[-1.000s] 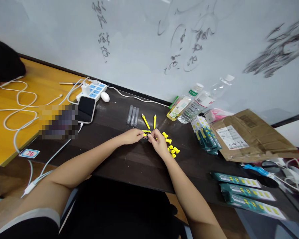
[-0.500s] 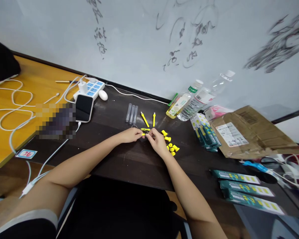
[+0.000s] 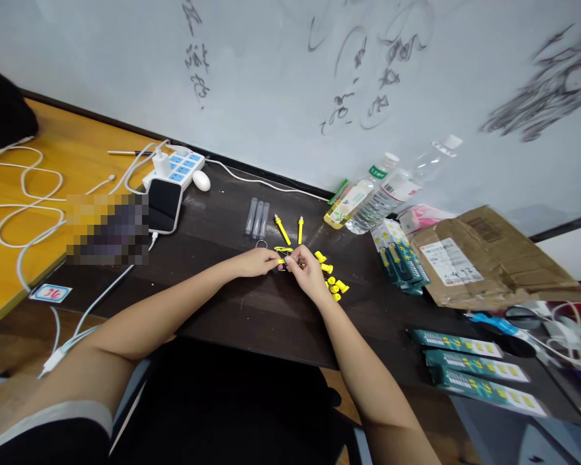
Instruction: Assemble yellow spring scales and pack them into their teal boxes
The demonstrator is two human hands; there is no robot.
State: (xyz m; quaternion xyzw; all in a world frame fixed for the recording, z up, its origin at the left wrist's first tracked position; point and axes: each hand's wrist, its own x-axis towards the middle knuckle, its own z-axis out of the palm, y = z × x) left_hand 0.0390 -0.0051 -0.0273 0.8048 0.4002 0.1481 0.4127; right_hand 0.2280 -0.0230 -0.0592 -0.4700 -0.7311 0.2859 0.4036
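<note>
My left hand (image 3: 259,262) pinches a small yellow plastic piece (image 3: 281,261) between thumb and fingertips. Right beside it, my right hand (image 3: 310,272) is closed in a pinch, its fingertips meeting the piece's other end; what they grip is too small to make out. A thin metal wire loop shows just under the fingertips. Beyond the hands lie a yellow part (image 3: 283,249) and a metal ring (image 3: 261,244). Several yellow plastic caps (image 3: 336,287) are heaped by my right wrist. Farther back are two yellow rods (image 3: 283,230) with metal tips and three clear tubes (image 3: 257,219).
At left are a phone (image 3: 164,205), a power strip (image 3: 183,169), a white egg-shaped object (image 3: 201,181) and cables. Two bottles (image 3: 353,203) stand at the back. On the right are green boxes (image 3: 399,261), a cardboard package (image 3: 508,258) and several flat green packs (image 3: 484,373).
My right fingertips have shifted slightly at the yellow piece, and the wire loop below shows more. The whole view has tilted a little; the other things lie as before.
</note>
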